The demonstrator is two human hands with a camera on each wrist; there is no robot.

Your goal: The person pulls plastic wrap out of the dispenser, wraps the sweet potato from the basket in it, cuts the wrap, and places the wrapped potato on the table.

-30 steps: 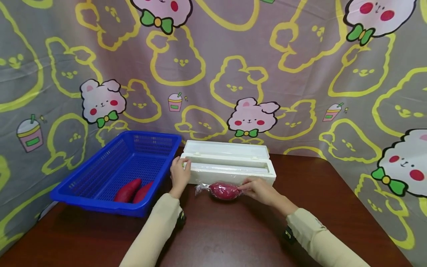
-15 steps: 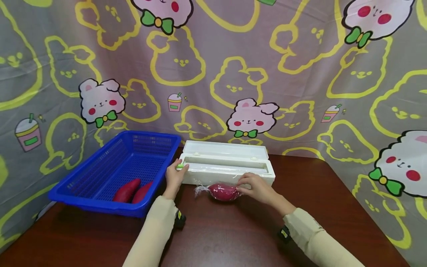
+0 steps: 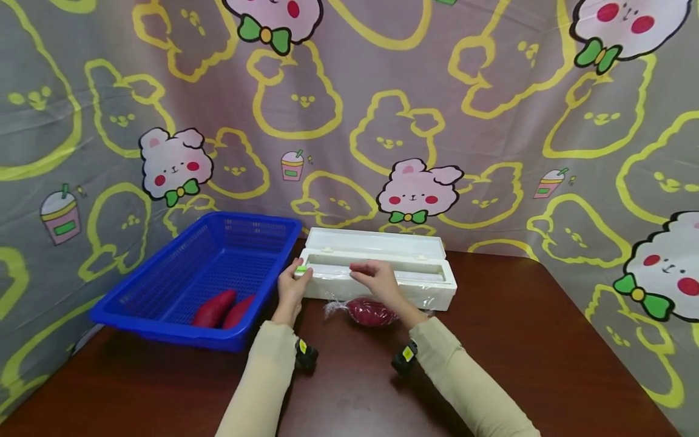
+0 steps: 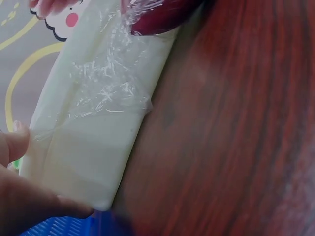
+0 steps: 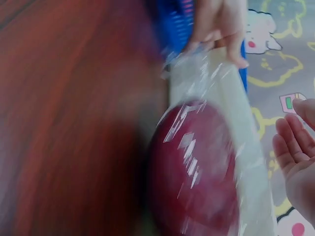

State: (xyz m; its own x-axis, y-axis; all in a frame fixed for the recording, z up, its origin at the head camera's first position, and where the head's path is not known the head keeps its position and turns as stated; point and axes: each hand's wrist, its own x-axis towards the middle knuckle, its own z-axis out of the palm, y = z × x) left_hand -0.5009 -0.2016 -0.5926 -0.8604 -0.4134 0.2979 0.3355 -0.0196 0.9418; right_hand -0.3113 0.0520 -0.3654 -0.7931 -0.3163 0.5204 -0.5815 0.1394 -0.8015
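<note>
At its left end, my left hand (image 3: 291,292) grips the white cling film box (image 3: 440,292), thumb on the top edge and a finger at the lower front corner in the left wrist view. A small green piece (image 3: 301,269) shows by that hand. The box's lid (image 3: 377,243) stands raised at the back, with a white roll (image 3: 415,276) inside. My right hand (image 3: 380,281) hovers over the box's middle, fingers loosely bent and holding nothing. A dark red sweet potato (image 3: 371,312), wrapped in clear film (image 4: 110,83), lies against the box's front.
To the left stands a blue plastic basket (image 3: 164,332) with two red sweet potatoes (image 3: 214,308) in its near corner. The brown table (image 3: 524,340) extends to the right and front. A patterned curtain (image 3: 349,91) hangs close behind the box.
My right hand has let go of the film at the wrapped sweet potato's right end, then moved up and left over the box. The left hand stays at the box's left end.
</note>
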